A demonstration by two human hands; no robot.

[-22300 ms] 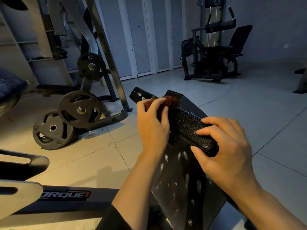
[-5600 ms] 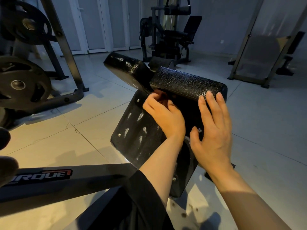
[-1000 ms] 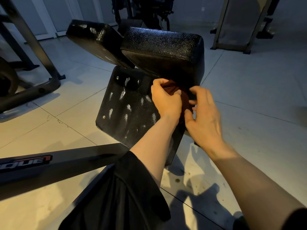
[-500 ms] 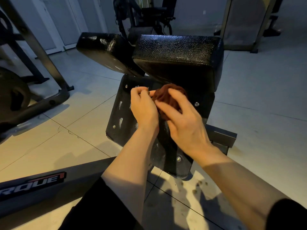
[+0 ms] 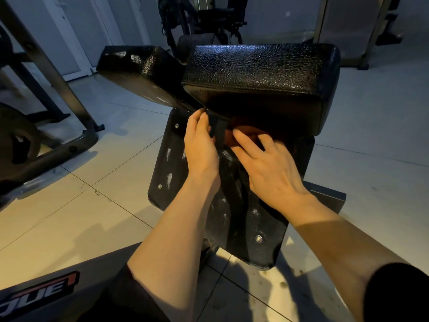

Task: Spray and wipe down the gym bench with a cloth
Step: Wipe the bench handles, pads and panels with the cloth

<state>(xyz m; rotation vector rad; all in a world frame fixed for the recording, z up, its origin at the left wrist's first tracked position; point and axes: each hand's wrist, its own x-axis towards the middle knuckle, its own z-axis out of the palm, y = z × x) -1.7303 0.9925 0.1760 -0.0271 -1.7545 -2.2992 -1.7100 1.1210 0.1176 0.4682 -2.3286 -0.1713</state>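
The gym bench's black textured pad stands in front of me, above a black backing plate with white smears. Tucked under the pad's lower edge is a reddish-brown cloth. My right hand lies over the cloth, its fingers bent onto it and pushing it against the plate. My left hand rests beside it with straight fingers against the black upright bracket. No spray bottle is in view.
A second black pad angles off to the left. A weight rack frame with plates stands at far left. A dark bar with a red logo crosses the lower left. Another machine stands behind on the tiled floor.
The cloth has gone from under both hands to under my right hand alone, further beneath the pad. My left hand has slid off it onto the bracket. The view has moved closer.
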